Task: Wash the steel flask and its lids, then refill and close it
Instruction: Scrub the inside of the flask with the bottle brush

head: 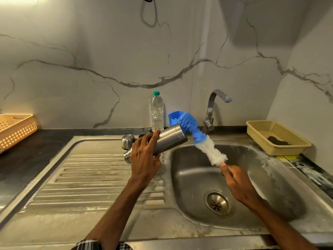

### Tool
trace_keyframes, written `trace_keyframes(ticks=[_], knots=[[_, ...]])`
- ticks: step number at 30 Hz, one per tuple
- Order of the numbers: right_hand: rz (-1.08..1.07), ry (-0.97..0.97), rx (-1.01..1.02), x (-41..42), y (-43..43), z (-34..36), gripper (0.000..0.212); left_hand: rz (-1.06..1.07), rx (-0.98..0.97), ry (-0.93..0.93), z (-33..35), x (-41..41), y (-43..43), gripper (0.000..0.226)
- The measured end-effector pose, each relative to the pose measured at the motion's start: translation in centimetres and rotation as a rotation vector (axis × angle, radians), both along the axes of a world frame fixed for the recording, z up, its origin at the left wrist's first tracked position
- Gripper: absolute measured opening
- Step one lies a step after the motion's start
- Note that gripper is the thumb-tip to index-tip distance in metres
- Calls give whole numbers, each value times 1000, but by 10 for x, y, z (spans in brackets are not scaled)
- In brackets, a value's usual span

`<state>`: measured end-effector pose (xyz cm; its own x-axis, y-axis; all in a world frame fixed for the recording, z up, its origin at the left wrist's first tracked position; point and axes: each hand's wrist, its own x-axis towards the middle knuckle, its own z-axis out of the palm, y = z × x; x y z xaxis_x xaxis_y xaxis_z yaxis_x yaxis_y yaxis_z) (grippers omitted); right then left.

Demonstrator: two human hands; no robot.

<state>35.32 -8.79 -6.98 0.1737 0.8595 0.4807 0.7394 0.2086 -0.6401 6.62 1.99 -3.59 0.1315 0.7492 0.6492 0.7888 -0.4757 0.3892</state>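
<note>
Marble-walled counter held a steel sink point(189, 170); over its drainboard edge the left hand point(144, 159) gripped the steel flask point(167, 139), tilted base-up. Right hand point(237, 181) pinched a blue-white bottle brush point(200, 139) by its handle, bristles apparently touching the flask's base. Steel lid point(128, 140) sat just behind.

No readable text, label or number anywhere.

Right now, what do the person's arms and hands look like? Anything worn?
The left hand and right hand are bare: no gloves, rings or watch visible, and nothing covers the forearms. Dark-and-white checked fabric, probably a sleeve, shows at the left elbow.
</note>
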Motion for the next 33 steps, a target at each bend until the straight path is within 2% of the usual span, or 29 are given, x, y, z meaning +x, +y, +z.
trace_keyframes(ticks=[4,11,16,33], knots=[[23,-54,-13,-4,-1,0,63,23,-12,30,-1,-1,2,97],[-54,15,4,-3,1,5,54,5,-35,46,-4,-3,6,95],[-57,-7,-13,-2,4,2,54,-13,-28,33,-4,-2,6,95],[42,118,-55,-5,3,-2,54,-22,36,-13,-3,-3,8,96]])
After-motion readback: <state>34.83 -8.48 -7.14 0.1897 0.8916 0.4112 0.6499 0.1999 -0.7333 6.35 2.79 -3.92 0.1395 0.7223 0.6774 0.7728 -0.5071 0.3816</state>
